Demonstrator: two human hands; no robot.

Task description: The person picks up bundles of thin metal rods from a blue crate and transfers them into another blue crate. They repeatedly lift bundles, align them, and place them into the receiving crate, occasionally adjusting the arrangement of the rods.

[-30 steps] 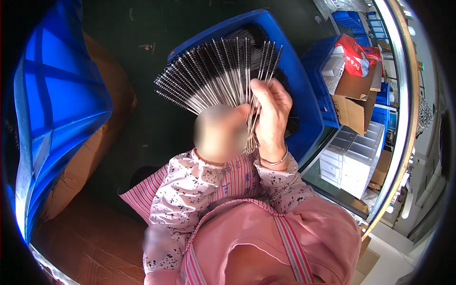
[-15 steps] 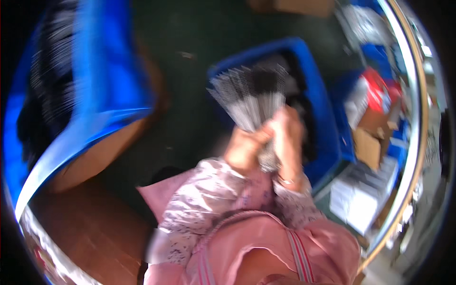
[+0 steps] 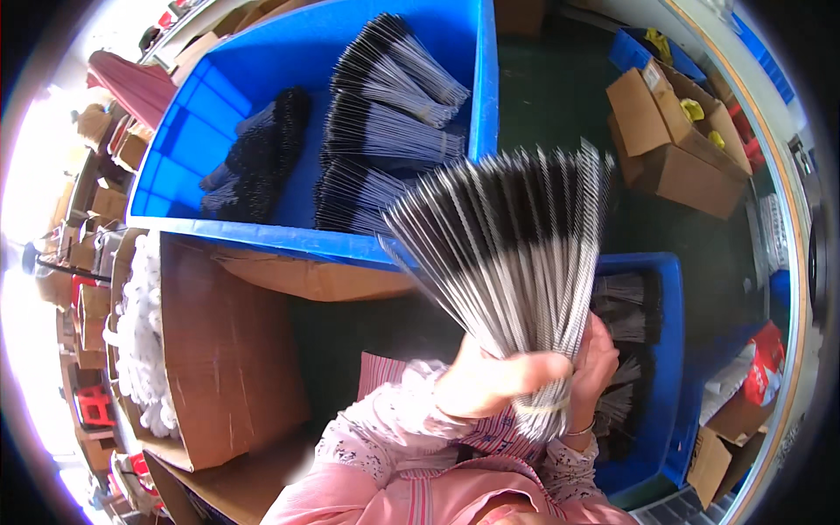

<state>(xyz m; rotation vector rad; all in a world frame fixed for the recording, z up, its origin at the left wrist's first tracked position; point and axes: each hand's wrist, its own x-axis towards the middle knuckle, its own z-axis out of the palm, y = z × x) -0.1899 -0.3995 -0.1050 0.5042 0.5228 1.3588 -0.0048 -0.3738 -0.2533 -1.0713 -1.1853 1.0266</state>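
Observation:
Both my hands hold up a bundle of thin grey strands with dark bands [image 3: 507,254], fanned out at the top and gathered at the bottom, where a band goes round it. My left hand [image 3: 494,381] is closed round the lower part, its thumb across the front. My right hand [image 3: 597,363] grips the right side, partly hidden behind the strands. In the large blue bin [image 3: 306,236] lie similar black-and-grey bundles [image 3: 389,131] in a row on the right and a darker pile [image 3: 262,162] on the left. What exactly the strands are, I cannot tell.
A smaller blue bin [image 3: 672,350] with more bundles stands right of my hands. At the left is a cardboard box [image 3: 227,359] beside white knobbly goods [image 3: 144,341]. An open carton [image 3: 678,166] sits at the far right; another carton [image 3: 709,468] lies nearer.
My view has swung left and up, so the large blue bin is now ahead. The bundle has come up closer, still in both hands, with its fan spread above them.

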